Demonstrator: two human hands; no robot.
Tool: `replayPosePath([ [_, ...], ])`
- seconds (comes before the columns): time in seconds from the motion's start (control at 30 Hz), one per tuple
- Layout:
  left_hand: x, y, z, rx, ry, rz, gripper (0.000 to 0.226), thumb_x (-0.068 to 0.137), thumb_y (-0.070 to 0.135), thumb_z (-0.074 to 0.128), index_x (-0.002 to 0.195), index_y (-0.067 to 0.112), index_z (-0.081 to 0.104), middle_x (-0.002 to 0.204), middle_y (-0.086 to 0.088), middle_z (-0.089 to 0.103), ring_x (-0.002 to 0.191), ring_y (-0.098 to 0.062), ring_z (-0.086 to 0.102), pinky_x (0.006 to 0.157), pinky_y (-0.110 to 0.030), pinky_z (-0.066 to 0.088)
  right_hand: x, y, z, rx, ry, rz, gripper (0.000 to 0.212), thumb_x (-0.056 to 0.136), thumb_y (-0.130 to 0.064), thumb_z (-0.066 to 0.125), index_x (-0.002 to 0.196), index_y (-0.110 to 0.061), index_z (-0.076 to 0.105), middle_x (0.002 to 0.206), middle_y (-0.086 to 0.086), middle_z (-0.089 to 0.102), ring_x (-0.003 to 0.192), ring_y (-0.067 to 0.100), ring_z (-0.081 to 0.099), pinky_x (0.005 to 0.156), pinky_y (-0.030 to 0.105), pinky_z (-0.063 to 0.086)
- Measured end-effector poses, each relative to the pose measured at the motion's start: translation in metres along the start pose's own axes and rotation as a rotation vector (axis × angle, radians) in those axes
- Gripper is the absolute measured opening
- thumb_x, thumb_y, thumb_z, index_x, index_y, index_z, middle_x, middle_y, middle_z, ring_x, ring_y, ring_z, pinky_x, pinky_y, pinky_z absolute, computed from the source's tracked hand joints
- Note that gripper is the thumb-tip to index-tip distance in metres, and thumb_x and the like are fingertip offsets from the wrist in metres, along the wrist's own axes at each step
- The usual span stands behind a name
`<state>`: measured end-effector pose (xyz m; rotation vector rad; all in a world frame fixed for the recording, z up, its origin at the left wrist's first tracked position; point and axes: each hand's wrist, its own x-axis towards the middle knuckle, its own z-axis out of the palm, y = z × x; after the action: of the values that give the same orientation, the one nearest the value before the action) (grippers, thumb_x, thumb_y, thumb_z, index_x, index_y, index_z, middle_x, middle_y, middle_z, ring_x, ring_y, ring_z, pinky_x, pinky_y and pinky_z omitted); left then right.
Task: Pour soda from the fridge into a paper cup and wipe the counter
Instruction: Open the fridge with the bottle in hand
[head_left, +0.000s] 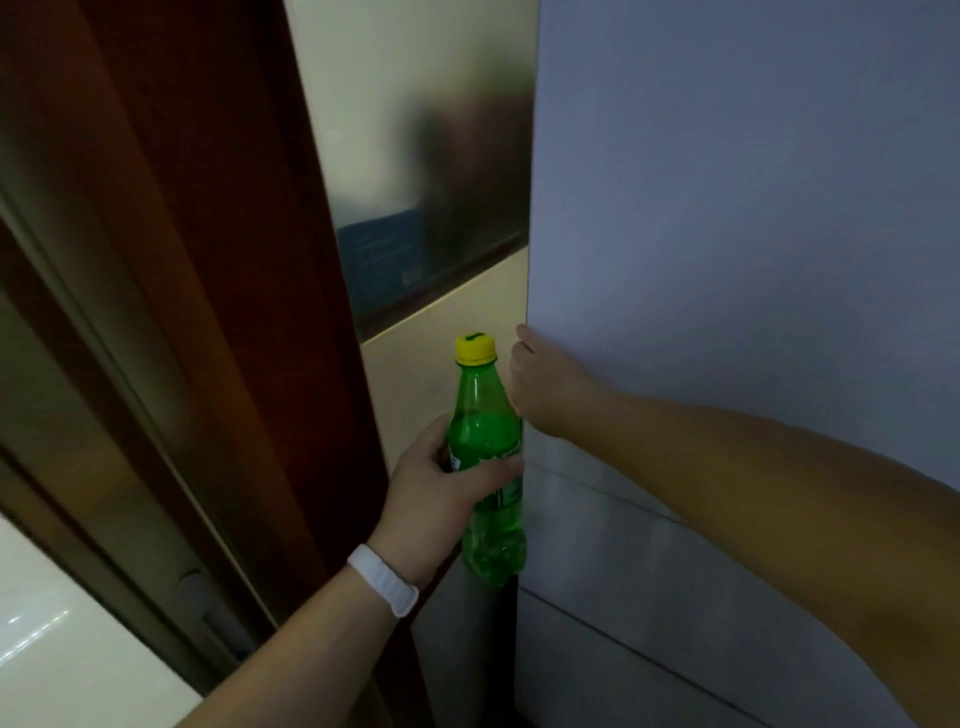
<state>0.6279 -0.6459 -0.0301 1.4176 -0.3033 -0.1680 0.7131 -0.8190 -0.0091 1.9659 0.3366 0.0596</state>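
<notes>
Head view: my left grip (436, 483) holds the soda bottle (491, 467) upright; right grip (545, 384), fingers hidden, should shut the fridge door (727, 208) gently

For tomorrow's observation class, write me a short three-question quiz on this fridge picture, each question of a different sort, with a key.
1. True or false: the cap is still on the soda bottle.
2. Which of the hands holds the bottle? A) left hand B) right hand C) both
3. Fill in: the right hand rests at the edge of the ______.

Key
1. True: the yellow cap sits on the neck.
2. A: the left hand, with a white wristband, grips the bottle's middle.
3. Fridge door: the fingers curl out of sight round its left edge.
</notes>
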Motion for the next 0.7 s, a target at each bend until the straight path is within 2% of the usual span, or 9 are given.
replayPosePath([
  [0.2,-0.011,0.008,-0.008,0.018,0.077,0.013,0.034,0.073,0.001,0.080,0.105,0.007,0.069,0.089,-0.005,0.075,0.076,-0.015,0.072,0.060,-0.021,0.054,-0.020,-0.015,-0.009,-0.009,0.152,-0.033,0.036,0.099,-0.032,0.041,0.122,-0.014,0.062,0.129,0.008,0.058,0.124,0.031,0.042,0.117,0.052,0.001],
  [0.3,-0.022,0.006,-0.013,0.047,0.112,0.009,0.035,0.072,0.005,0.082,0.104,0.012,0.070,0.093,-0.005,0.075,0.080,-0.018,0.073,0.064,-0.024,0.056,-0.026,-0.019,-0.014,-0.003,0.169,-0.021,0.035,0.099,-0.031,0.041,0.122,-0.014,0.062,0.129,0.009,0.058,0.124,0.032,0.042,0.117,0.052,0.002],
  [0.43,-0.035,0.001,-0.022,0.081,0.144,-0.016,0.038,0.072,0.010,0.083,0.107,0.015,0.070,0.096,-0.003,0.076,0.085,-0.019,0.073,0.068,-0.026,0.058,-0.030,-0.027,-0.014,0.002,0.255,-0.011,0.031,0.098,-0.025,0.042,0.114,-0.015,0.067,0.120,0.010,0.062,0.118,0.033,0.047,0.117,0.052,0.003],
  [0.53,-0.044,0.000,-0.025,0.094,0.125,-0.028,0.037,0.073,0.008,0.082,0.108,0.014,0.070,0.097,-0.006,0.075,0.087,-0.022,0.073,0.073,-0.032,0.060,-0.038,-0.033,-0.020,0.005,0.276,-0.005,0.033,0.099,-0.023,0.038,0.118,-0.014,0.064,0.125,0.011,0.059,0.121,0.033,0.046,0.117,0.052,0.002],
  [0.7,-0.054,0.011,-0.035,0.039,0.035,-0.009,0.034,0.075,0.004,0.079,0.106,0.013,0.070,0.095,-0.005,0.076,0.085,-0.020,0.073,0.069,-0.027,0.056,-0.059,-0.045,-0.046,0.022,0.235,0.013,0.036,0.099,-0.027,0.038,0.123,-0.012,0.061,0.132,0.012,0.055,0.127,0.033,0.042,0.118,0.050,0.001],
])
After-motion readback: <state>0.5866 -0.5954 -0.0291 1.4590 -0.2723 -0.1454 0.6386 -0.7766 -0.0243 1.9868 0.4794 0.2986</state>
